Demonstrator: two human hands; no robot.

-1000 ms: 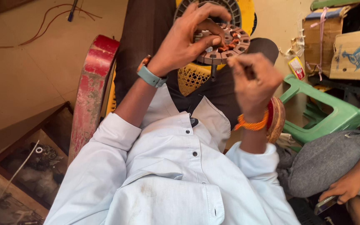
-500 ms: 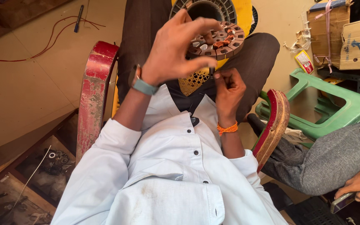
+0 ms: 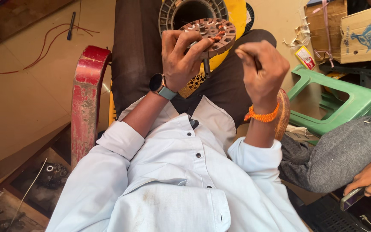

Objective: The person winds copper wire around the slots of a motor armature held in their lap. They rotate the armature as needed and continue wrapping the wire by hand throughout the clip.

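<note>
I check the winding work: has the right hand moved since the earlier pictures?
Yes. The right hand rose, from below the stator to nearly level beside it.

A brown cardboard box (image 3: 368,32) with a blue printed picture sits at the top right, beside a taller taped carton (image 3: 327,25). Below them lies a small red-and-yellow packet (image 3: 304,57). A phone (image 3: 352,198) shows at lower right.

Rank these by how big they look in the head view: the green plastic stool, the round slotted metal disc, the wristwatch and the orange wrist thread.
1. Green plastic stool, partly cut off behind a grey-clad leg.
2. Round slotted metal disc, held by the left hand.
3 and 4. Wristwatch and orange wrist thread look about alike; no clear ranking.
</note>
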